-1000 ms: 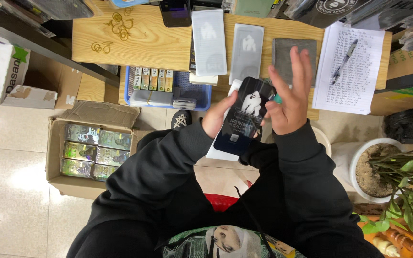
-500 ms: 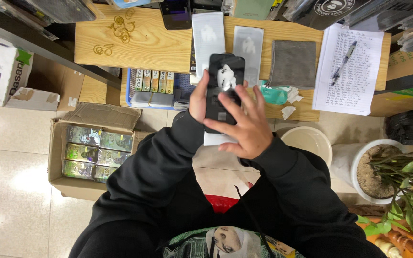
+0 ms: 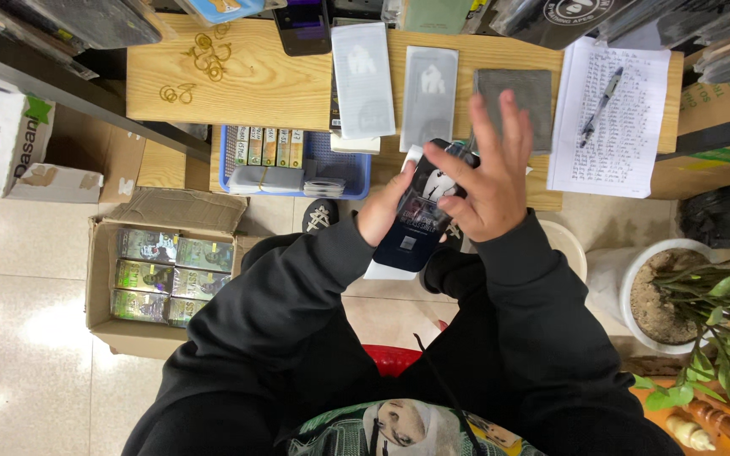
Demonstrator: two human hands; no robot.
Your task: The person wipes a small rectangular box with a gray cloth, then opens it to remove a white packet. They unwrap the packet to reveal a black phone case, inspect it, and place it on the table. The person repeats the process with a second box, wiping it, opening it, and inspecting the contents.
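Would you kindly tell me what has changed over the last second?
The dark flat packet went up toward the wooden table, then came back, tilted, over the lap. The left hand kept holding it; the right hand lies across it, fingers spread. The paper sheet and pen stayed put.

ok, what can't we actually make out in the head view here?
- Upper end of the flat black retail packet: covered by the right hand.
- Whether the white sheet under the packet is attached to it: hidden by the packet and the left hand.
- Dark phone-like slab at the wooden table's far edge: cut off by the frame top.
- Handwritten paper list: too small to read.
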